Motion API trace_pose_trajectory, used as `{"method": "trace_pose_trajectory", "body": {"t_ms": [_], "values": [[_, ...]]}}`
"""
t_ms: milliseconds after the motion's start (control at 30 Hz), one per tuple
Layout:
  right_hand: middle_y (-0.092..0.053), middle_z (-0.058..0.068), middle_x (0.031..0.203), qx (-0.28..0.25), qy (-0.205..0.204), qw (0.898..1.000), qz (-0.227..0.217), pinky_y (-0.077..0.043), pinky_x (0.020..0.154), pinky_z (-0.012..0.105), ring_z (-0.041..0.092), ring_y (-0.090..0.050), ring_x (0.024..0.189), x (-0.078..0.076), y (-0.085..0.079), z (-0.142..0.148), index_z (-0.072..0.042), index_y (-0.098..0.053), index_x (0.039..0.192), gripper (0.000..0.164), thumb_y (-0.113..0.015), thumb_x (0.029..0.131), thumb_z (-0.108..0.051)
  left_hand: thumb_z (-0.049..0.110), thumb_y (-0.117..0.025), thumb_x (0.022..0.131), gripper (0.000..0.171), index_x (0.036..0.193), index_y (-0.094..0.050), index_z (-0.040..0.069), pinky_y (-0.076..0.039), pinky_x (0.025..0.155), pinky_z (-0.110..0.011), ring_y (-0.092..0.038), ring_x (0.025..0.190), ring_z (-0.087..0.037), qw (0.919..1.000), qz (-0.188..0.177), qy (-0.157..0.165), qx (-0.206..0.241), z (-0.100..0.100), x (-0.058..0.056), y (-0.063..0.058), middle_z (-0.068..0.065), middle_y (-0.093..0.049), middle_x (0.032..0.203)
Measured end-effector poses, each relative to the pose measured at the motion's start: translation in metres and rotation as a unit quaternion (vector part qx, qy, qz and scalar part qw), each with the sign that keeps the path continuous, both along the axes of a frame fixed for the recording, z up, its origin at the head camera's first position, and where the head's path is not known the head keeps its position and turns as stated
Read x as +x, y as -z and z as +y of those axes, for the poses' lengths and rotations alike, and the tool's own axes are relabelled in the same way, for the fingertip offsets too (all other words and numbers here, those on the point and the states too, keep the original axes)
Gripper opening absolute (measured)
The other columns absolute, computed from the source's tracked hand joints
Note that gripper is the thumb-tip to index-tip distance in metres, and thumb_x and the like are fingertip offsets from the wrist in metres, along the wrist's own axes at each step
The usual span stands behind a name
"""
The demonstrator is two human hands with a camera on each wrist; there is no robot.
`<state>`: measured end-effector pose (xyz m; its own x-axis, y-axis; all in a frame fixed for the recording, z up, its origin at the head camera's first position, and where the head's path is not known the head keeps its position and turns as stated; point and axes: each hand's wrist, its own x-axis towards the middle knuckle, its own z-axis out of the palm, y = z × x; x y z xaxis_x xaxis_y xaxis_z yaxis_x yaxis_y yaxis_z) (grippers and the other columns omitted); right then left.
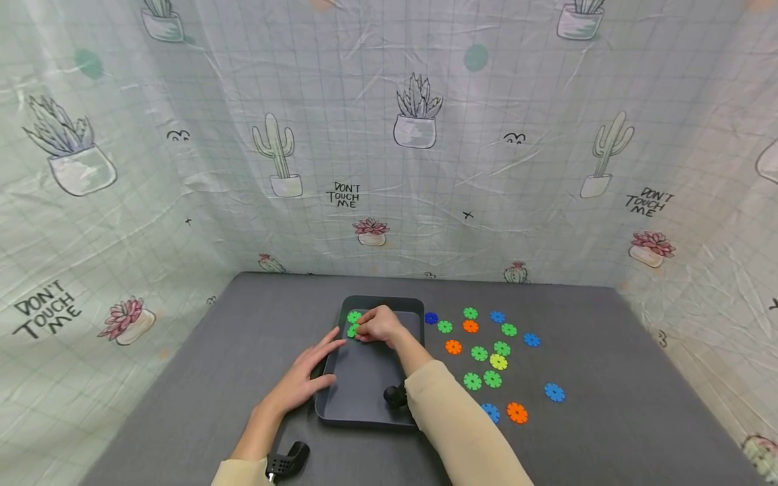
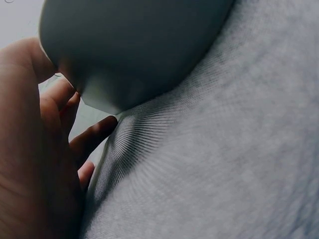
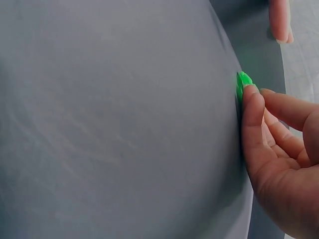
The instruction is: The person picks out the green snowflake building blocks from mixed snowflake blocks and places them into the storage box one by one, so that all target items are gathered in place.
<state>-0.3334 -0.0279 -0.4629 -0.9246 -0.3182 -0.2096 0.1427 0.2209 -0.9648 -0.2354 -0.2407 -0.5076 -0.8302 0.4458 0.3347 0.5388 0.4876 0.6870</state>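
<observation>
Tray [image 1: 373, 395], one, dark grey, shallow, rounded corners; on a grey desk [image 1: 614, 439].

Right hand [image 1: 379, 324], one: reaching over the tray's far left part; thumb and index finger clamped on a green disc [image 3: 244, 79], which stands just inside the tray's left wall, partly hidden by the fingers.

Far green disc [image 1: 354, 316], one: flat in the tray's far left corner.

Left hand [image 1: 304, 374], one: at the tray's left side, fingers apart and extended, fingertips on the rim, thumb reaching over it.

Loose discs, notched, right of the tray on the desk, sixteen visible: seven green, such as the one [image 1: 471, 313] beyond the tray's far right corner; three orange [image 1: 452, 347]; one yellow [image 1: 498, 362], touching or nearly touching a green; four mid-blue [image 1: 554, 392]; one dark blue [image 1: 431, 318], just beside the tray's right rim.

Wrist devices, black, two: one [image 1: 288, 462] near the tray's near left corner, one [image 1: 395, 396] above its near right part.

Cloth [image 1: 468, 169], pale, cactus print: hanging behind the tray.
</observation>
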Motion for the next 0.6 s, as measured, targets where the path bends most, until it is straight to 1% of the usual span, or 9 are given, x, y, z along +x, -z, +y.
{"method": "trace_pose_trajectory", "body": {"t_ms": [100,300,467,600], "values": [[-0.072,0.017,0.083,-0.002,0.003,1.000,0.008,-0.058,0.068,0.029,0.015,-0.070,0.067,0.0004,0.0006,-0.0034,0.015,-0.068,0.109,0.022,-0.067,0.088,0.010,0.015,-0.064,0.093,0.061,0.151,-0.047,0.006,-0.013,0.106,-0.075,-0.028,0.146,-0.043,1.0000,-0.001,-0.002,-0.001,-0.0008,0.0000,0.0000,-0.012,-0.025,0.165],[-0.070,0.019,0.094,-0.019,0.006,1.000,-0.002,-0.058,0.074,0.033,0.025,-0.075,0.081,0.0037,-0.0027,-0.0038,0.016,-0.067,0.114,0.025,-0.064,0.091,0.006,0.016,-0.064,0.093,0.061,0.151,-0.047,0.006,-0.014,0.106,-0.075,-0.028,0.145,-0.043,1.0000,0.001,-0.002,-0.003,-0.0008,-0.0007,0.0002,-0.012,-0.026,0.165],[-0.070,0.022,0.105,-0.021,0.014,1.000,-0.018,-0.058,0.077,0.034,0.026,-0.075,0.086,0.0048,-0.0080,-0.0005,0.015,-0.066,0.119,0.028,-0.062,0.094,0.002,0.016,-0.064,0.092,0.061,0.151,-0.048,0.009,-0.013,0.106,-0.075,-0.029,0.145,-0.043,1.0000,-0.001,-0.005,-0.003,-0.0006,-0.0018,0.0004,-0.011,-0.025,0.165],[-0.070,0.025,0.106,-0.026,0.013,0.999,-0.027,-0.057,0.079,0.036,0.028,-0.074,0.088,0.0040,-0.0084,0.0028,0.015,-0.065,0.120,0.028,-0.061,0.096,0.001,0.016,-0.064,0.092,0.062,0.151,-0.048,0.009,-0.014,0.105,-0.076,-0.029,0.145,-0.044,1.0000,-0.002,-0.007,-0.003,-0.0002,-0.0014,-0.0003,-0.011,-0.026,0.165]]}}
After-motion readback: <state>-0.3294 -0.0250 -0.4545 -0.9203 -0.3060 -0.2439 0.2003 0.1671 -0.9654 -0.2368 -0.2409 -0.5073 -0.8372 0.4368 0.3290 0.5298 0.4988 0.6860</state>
